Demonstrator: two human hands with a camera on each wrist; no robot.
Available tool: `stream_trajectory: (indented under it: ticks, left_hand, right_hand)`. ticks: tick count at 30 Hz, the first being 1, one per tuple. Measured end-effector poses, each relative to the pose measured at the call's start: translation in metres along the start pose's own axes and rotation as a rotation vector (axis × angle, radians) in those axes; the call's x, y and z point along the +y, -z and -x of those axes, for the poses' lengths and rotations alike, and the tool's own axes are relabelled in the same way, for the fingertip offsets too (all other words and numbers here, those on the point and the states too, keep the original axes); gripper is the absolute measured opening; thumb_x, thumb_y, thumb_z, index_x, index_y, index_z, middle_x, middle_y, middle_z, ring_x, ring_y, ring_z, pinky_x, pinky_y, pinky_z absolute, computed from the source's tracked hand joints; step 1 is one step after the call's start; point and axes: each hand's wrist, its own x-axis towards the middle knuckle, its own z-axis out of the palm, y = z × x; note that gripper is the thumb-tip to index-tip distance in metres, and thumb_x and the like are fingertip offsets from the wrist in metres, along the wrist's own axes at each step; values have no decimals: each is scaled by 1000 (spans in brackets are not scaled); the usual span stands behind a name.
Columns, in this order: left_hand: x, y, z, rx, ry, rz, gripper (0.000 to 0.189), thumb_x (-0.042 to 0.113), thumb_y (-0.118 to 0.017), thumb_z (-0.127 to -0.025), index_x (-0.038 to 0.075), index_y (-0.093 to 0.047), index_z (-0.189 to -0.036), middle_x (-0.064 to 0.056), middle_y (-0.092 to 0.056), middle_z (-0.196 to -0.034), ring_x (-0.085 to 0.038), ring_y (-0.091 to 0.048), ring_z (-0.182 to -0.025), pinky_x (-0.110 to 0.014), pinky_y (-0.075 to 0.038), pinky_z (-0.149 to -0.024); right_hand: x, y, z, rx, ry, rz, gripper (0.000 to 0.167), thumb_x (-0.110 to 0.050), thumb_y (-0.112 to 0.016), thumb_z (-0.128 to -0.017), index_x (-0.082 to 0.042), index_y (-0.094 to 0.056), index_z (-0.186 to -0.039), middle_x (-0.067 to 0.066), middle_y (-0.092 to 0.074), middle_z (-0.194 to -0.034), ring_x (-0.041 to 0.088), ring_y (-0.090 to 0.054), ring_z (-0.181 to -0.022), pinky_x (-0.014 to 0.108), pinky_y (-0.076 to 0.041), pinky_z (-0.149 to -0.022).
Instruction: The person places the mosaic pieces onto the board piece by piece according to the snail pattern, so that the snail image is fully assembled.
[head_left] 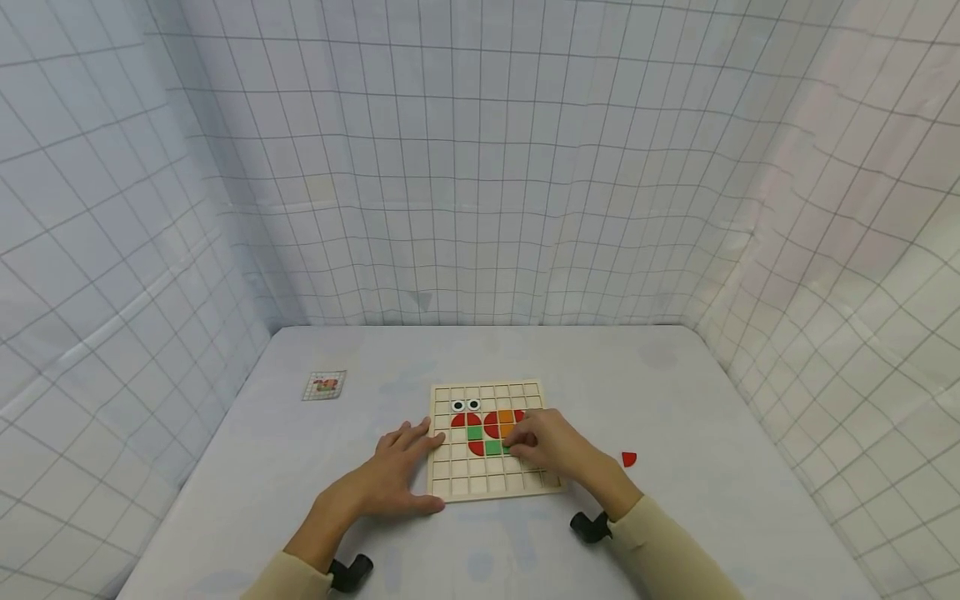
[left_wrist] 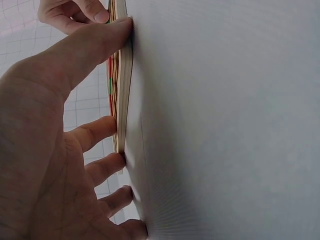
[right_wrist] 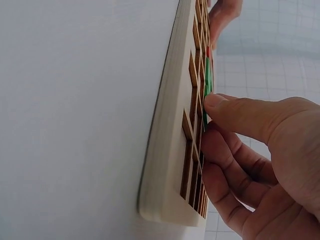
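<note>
A light wooden grid board (head_left: 450, 479) lies on the table with coloured tiles in its cells. Two eye tiles (head_left: 466, 405) sit above red quarter-round tiles (head_left: 459, 421), a green square tile (head_left: 475, 433) and orange square tiles (head_left: 506, 416). My left hand (head_left: 397, 479) is spread at the board's left side, its thumb at the near corner and a fingertip over the left edge. Over the board's right half, my right hand (head_left: 551, 442) pinches a green tile (right_wrist: 205, 117) between thumb and curled fingers, at the end of the lower green row.
A loose red quarter-round tile (head_left: 629, 458) lies on the table right of the board. Toward the back left lies a small picture card (head_left: 325, 386) with a similar coloured figure. White grid-lined curtains (head_left: 480, 167) enclose the table's back and sides.
</note>
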Motion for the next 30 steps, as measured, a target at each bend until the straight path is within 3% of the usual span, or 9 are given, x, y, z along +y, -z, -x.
stream_trajectory:
  ticks: [8, 15, 30]
  left_hand:
    - [0, 1, 0, -1, -11, 11, 109, 57, -97, -89, 18, -48, -178, -17, -30, -194, -58, -21, -178, -86, -29, -135]
    - [-1, 1, 0, -1, -12, 11, 110, 57, -97, -89, 18, -48, -179, -16, -29, -194, -57, -22, -178, -86, -30, -135]
    - [-1, -1, 0, 0, -3, -6, 109, 60, -96, -89, 20, -48, -179, -15, -30, -194, -56, -22, -179, -85, -32, -134]
  right_hand:
    - [0, 2, 2, -12, -12, 12, 11, -11, -90, -103, -12, -93, -114, -6, -79, -100, 2, -59, -87, 21, -55, -76]
    - [2, 6, 9, 29, -26, 19, 10, -12, -88, -105, -14, -91, -114, -7, -79, -103, 2, -64, -90, 21, -59, -81]
    - [35, 37, 52, 111, -38, 99, 15, -10, -91, -101, -13, -89, -115, -7, -79, -103, 5, -67, -91, 24, -58, -79]
